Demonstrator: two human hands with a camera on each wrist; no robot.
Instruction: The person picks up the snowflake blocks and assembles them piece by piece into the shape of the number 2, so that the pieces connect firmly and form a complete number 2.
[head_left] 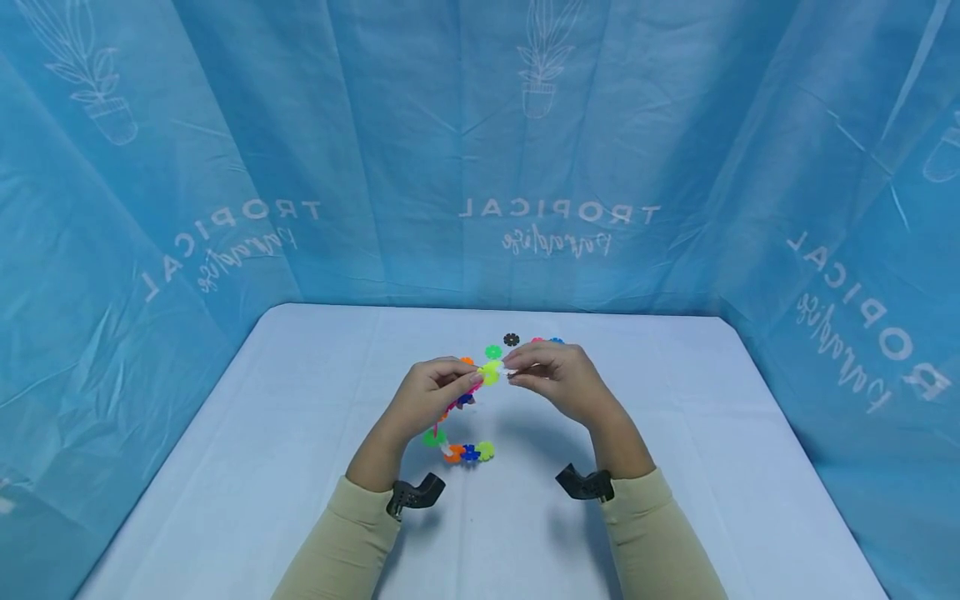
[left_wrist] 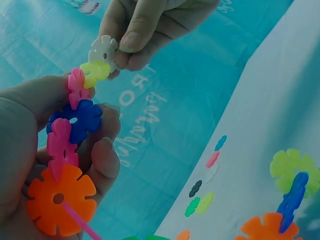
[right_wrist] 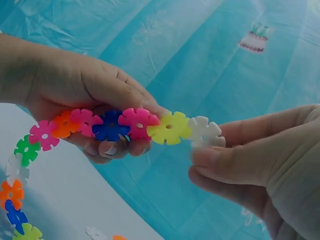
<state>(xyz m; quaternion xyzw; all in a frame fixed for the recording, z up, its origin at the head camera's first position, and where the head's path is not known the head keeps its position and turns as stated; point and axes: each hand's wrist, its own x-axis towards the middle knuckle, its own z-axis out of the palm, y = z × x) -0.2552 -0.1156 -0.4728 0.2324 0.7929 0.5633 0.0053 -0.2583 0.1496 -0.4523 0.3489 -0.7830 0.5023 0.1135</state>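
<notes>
A chain of flower-shaped interlocking discs runs through my left hand, whose thumb and fingers grip it near its upper end. Pink, blue and orange discs lie along the fingers, the blue disc among them. Beyond the fingertips a yellow disc joins a white disc at the chain's end. Thumb and fingers of my right hand pinch that white disc. The chain's lower part curves down to the table, ending in an orange disc, a blue disc and a yellow-green disc.
Loose discs lie on the white-covered table beyond the hands, including a black disc, a green disc and a blue disc. A blue printed curtain encloses the table's back and sides.
</notes>
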